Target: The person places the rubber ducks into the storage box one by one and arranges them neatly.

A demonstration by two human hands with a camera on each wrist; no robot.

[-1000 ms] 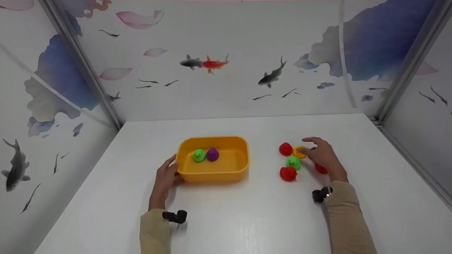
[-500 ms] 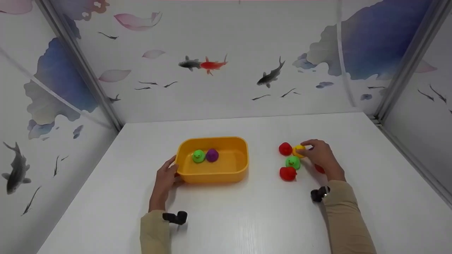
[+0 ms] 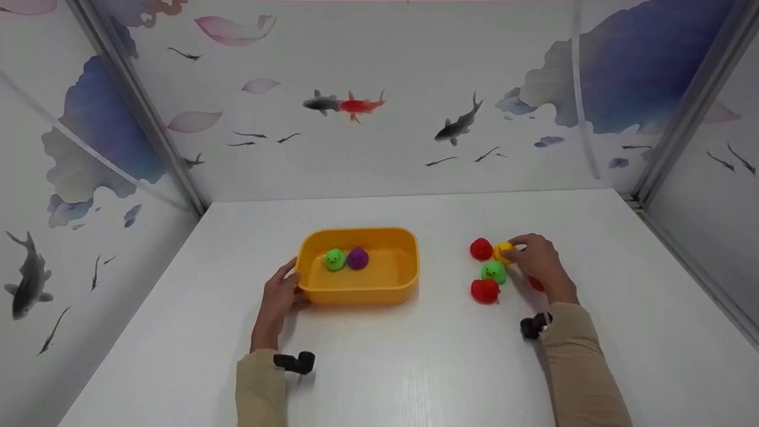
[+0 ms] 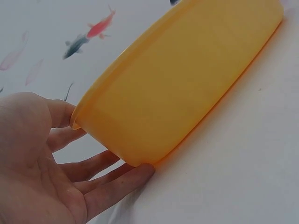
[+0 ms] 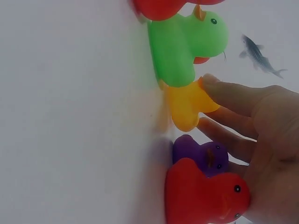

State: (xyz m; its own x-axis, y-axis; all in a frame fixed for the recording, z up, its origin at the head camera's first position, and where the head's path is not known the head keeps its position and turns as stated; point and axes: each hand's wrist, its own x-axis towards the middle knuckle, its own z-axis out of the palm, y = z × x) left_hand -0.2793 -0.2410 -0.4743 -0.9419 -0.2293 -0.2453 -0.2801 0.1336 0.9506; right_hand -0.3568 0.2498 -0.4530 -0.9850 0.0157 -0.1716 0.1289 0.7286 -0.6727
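Note:
My left hand steadies the near left end of an orange-yellow plastic tub. In the left wrist view its fairly straight, spread fingers touch the outside, one digit at the rim and another at the bottom corner. The tub holds a green rubber duck and a purple one. My right hand pinches a yellow rubber duck between thumb and fingers. Around it are a green duck, a purple duck and a red duck; the purple one is hidden from the head view.
Left of the right hand, on the white table, sit a far red duck, a green duck and a near red duck. Printed wall panels stand behind and at both sides.
My right hand has shifted slightly left and its fingers have come together on the yellow duck, from spread apart above it. My left hand and the tub stay put.

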